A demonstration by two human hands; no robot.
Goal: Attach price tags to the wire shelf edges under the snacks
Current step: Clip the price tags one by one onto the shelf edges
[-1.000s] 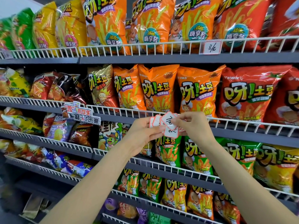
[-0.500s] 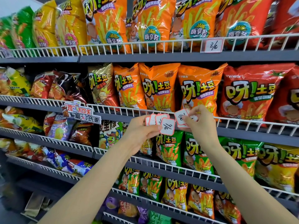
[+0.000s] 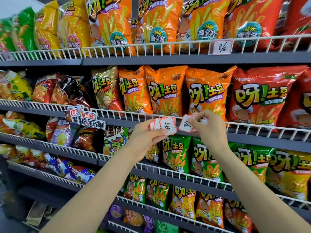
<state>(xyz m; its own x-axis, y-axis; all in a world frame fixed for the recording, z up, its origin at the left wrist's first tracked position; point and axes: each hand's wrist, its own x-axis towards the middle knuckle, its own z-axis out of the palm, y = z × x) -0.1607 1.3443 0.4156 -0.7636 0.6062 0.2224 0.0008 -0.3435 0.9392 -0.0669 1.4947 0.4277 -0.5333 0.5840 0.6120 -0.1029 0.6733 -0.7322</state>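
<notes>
The right hand [image 3: 207, 126] pinches one small red-bordered white paper price tag [image 3: 186, 125], held flat against the white wire shelf edge [image 3: 252, 127], whose rail runs from 9 to 3 o'clock just behind it. The left hand [image 3: 146, 140], at 9 o'clock from the right and slightly lower, grips a fanned stack of spare red-bordered tags [image 3: 165, 126], so the right is nearer for clipping.

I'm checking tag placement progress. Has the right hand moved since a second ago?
Yes. The right hand with its tag rose rightward to the wire shelf edge.

Brightly, evenly lit; glare on glossy snack bags [image 3: 166, 91]; wide-angle bending at edges; lower left dim, soft.
</notes>
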